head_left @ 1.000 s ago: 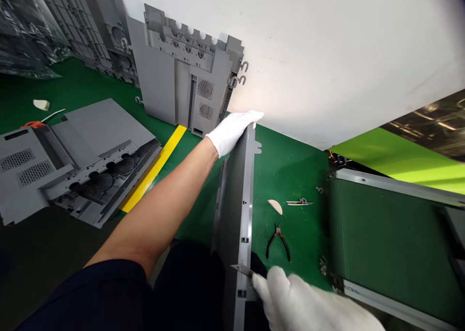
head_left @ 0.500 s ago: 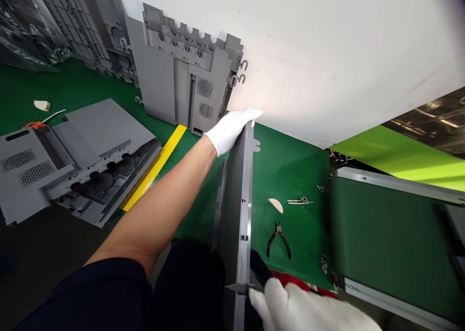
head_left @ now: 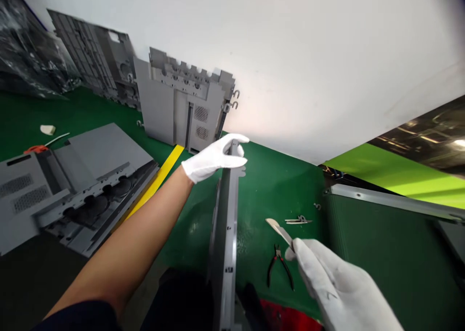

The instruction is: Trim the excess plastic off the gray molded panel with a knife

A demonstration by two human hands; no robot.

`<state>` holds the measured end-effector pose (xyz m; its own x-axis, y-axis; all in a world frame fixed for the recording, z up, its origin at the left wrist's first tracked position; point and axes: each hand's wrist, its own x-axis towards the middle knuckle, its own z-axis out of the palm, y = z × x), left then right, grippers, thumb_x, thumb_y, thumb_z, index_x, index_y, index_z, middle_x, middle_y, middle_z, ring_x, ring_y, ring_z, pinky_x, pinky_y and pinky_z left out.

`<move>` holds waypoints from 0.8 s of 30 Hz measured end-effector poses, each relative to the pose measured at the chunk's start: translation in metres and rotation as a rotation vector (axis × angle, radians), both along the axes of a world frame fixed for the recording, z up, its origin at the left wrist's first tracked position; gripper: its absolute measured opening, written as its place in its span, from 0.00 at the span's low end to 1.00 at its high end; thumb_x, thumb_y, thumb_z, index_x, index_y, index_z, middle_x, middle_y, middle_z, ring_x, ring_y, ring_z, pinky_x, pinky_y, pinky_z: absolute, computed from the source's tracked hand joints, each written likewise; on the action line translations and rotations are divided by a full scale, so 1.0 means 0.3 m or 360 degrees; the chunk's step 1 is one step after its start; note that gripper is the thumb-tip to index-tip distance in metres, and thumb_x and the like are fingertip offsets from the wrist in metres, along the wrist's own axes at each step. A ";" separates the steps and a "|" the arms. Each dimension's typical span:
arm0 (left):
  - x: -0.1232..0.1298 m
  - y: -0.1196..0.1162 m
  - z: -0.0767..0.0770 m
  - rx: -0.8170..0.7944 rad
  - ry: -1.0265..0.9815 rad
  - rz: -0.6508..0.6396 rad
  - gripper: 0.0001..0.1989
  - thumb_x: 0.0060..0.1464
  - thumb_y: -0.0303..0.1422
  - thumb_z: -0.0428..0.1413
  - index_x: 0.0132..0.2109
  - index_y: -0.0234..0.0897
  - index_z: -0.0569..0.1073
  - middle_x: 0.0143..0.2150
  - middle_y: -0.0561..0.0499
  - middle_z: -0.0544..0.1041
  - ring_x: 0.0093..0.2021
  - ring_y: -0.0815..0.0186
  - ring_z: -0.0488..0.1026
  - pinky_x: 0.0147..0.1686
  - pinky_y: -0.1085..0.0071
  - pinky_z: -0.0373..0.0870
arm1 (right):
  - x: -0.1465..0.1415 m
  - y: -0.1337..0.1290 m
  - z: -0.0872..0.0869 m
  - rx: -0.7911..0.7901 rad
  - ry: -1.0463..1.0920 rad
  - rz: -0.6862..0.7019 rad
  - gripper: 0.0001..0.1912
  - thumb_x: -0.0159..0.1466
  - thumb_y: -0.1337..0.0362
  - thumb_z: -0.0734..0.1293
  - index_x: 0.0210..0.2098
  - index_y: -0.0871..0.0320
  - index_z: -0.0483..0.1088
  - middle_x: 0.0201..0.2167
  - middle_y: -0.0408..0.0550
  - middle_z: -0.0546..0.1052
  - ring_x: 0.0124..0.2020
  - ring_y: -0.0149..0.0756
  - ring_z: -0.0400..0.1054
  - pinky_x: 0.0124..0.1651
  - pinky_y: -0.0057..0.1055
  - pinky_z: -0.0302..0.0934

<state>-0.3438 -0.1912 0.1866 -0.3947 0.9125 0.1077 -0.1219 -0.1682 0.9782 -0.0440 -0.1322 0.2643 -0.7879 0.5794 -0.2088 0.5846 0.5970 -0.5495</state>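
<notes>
Your left hand (head_left: 216, 159) straddles the far end of the gray panel (head_left: 228, 219), though you can't tell here how firmly it pinches. That 1 panel stands on edge, long axis running from those fingers back toward you, left of the knife (head_left: 286, 235). Your right hand (head_left: 334, 277) grips the knife, blade angled forward-left, well apart from the panel; your left is nearer.

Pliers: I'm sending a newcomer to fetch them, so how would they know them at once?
Start at the green table, on the stretch between the upright grey panel and the green belt. They lie there just left of the gloved right hand. Unlike the thin pale piece farther off, they have two dark handles, red near the pivot, splayed toward the wearer.
</notes>
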 end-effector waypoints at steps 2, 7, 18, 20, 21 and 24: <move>-0.007 -0.001 -0.004 -0.0073 0.0064 0.0061 0.16 0.52 0.37 0.61 0.47 0.37 0.74 0.38 0.50 0.75 0.40 0.64 0.71 0.43 0.68 0.66 | -0.027 0.043 -0.015 -0.0013 0.0016 -0.0019 0.24 0.70 0.45 0.56 0.26 0.51 0.65 0.20 0.38 0.67 0.20 0.31 0.63 0.21 0.21 0.60; 0.022 0.065 -0.009 -0.0149 0.0189 0.0241 0.17 0.61 0.45 0.50 0.34 0.37 0.74 0.30 0.50 0.73 0.34 0.63 0.70 0.39 0.67 0.64 | -0.151 0.149 -0.004 0.0060 0.0082 0.0088 0.26 0.72 0.45 0.52 0.27 0.53 0.66 0.19 0.37 0.63 0.21 0.31 0.58 0.24 0.25 0.55; 0.002 0.081 0.008 -0.0126 -0.0123 -0.0073 0.21 0.60 0.48 0.52 0.31 0.35 0.76 0.31 0.50 0.73 0.33 0.66 0.67 0.36 0.70 0.62 | -0.489 0.210 0.013 0.0743 -0.0200 0.0612 0.29 0.73 0.46 0.46 0.37 0.52 0.72 0.24 0.44 0.73 0.23 0.34 0.63 0.28 0.30 0.47; -0.001 0.088 0.000 -0.0116 -0.0155 -0.0067 0.20 0.60 0.48 0.52 0.32 0.35 0.75 0.31 0.50 0.72 0.34 0.66 0.66 0.36 0.70 0.62 | -0.508 0.206 0.014 0.0833 -0.0256 0.0641 0.31 0.73 0.45 0.44 0.41 0.50 0.74 0.25 0.45 0.75 0.25 0.37 0.66 0.28 0.31 0.48; -0.003 0.090 -0.003 -0.0112 -0.0166 -0.0065 0.20 0.60 0.48 0.53 0.32 0.35 0.76 0.31 0.50 0.72 0.34 0.66 0.66 0.36 0.70 0.62 | -0.514 0.205 0.013 0.0874 -0.0273 0.0645 0.32 0.73 0.45 0.43 0.42 0.49 0.74 0.26 0.45 0.75 0.25 0.38 0.67 0.29 0.32 0.49; -0.015 0.088 -0.006 -0.0087 -0.0242 -0.0123 0.19 0.60 0.47 0.53 0.33 0.35 0.76 0.32 0.49 0.72 0.35 0.66 0.66 0.37 0.71 0.63 | -0.524 0.208 0.008 0.0969 -0.0295 0.0667 0.33 0.72 0.44 0.42 0.46 0.48 0.74 0.26 0.46 0.76 0.25 0.39 0.68 0.29 0.33 0.50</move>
<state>-0.3483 -0.1649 0.1848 -0.3308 0.9437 0.0014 -0.2795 -0.0994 0.9550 -0.2012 -0.0699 0.2667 -0.9506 0.2944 -0.0984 0.2926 0.9557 0.0330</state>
